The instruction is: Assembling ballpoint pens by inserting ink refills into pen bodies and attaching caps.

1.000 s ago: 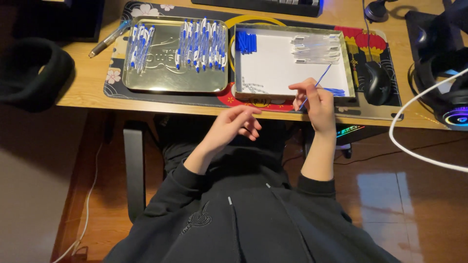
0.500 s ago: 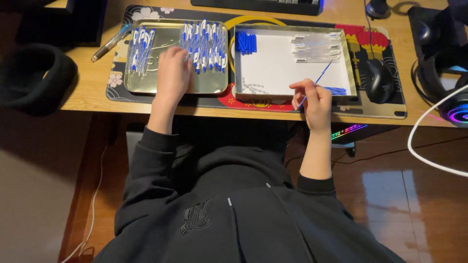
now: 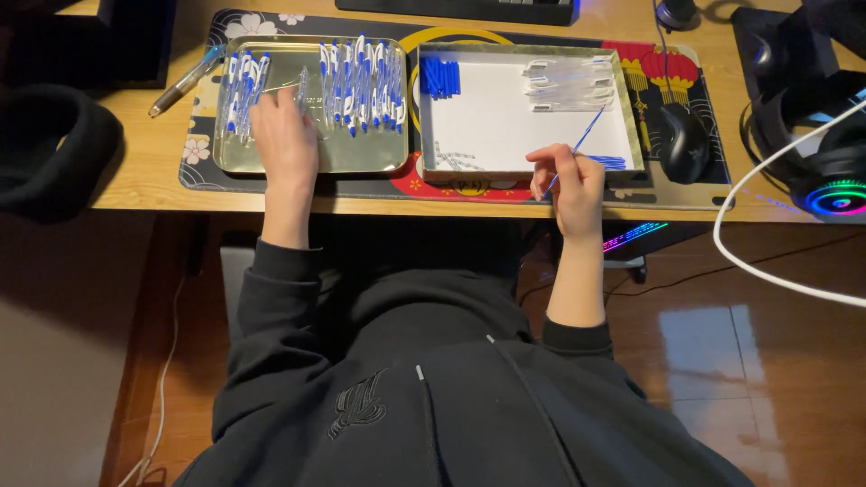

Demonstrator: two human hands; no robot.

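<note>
**Two trays, one thin blue refill held over the desk edge**

Two hands are seen at a wooden desk (image 3: 135, 176) covered by a patterned mat (image 3: 686, 185). A thin blue pen refill (image 3: 577, 144) is pinched between the thumb and fingertips of the right hand (image 3: 566, 180); it is a slender, straight stick, tilted up and to the right, with its upper end lying over the white tray (image 3: 505, 126). The hand itself is held at the near rim of that tray.

The left hand (image 3: 284, 135) is laid in the metal tray (image 3: 361, 153), its fingers curled down beside a clear pen barrel (image 3: 302, 90); whether the barrel is gripped cannot be told. Rows of blue-and-white pens (image 3: 361, 81) are spread across the far part of this tray.

In the white tray, a cluster of blue caps (image 3: 439, 77) is kept at the far left corner, clear barrels (image 3: 568, 81) are stacked at the far right, and small springs (image 3: 456, 158) are scattered near the front. A black mouse (image 3: 683, 142) is placed just right of it.
</note>
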